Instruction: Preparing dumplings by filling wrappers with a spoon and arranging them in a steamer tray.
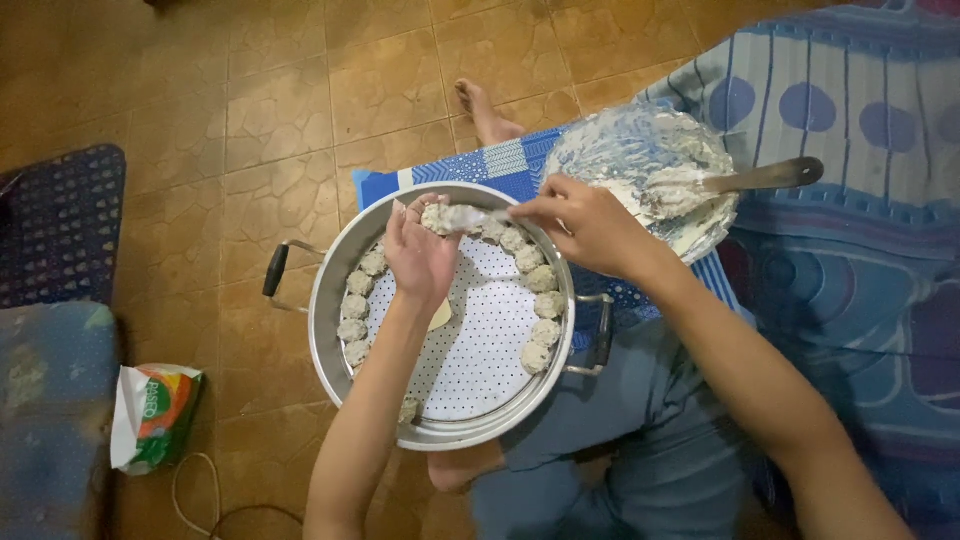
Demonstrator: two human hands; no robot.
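Your left hand point(420, 255) cups a lumpy dumpling point(436, 217); right hand point(585, 225) pinches a metal spoon point(470, 215) (round perforated steamer point(330, 300) below).

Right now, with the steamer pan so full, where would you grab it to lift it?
By its two dark side handles, one hand each, coming in from the left and right. They stick out level beyond the steamer pan's rim, clear of the dumplings ringing the perforated tray.
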